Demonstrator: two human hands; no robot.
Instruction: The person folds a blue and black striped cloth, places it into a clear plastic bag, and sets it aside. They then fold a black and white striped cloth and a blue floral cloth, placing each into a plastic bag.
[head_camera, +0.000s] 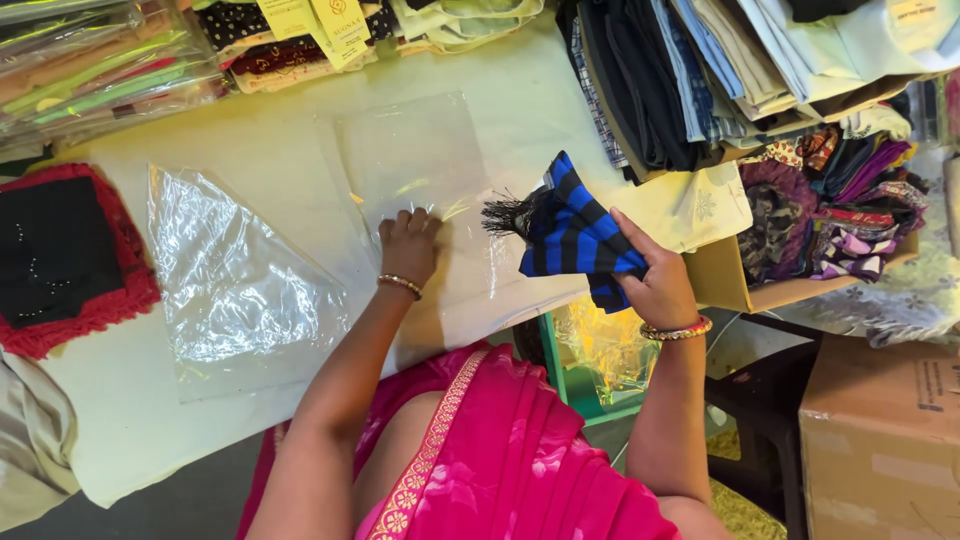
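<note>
Left hand (408, 243) presses the clear plastic bag (420, 165) flat on worktop (250, 130); right hand (655, 285) grips folded blue-black striped scarf (575, 235), not yet bagged.

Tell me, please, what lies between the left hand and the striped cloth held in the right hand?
In the head view, only a clear plastic bag on the table lies between the left hand and the blue-black striped cloth.

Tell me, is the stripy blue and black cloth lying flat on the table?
No, the right hand holds the folded blue and black striped cloth up above the table, while the left hand presses on a clear plastic bag.
</note>
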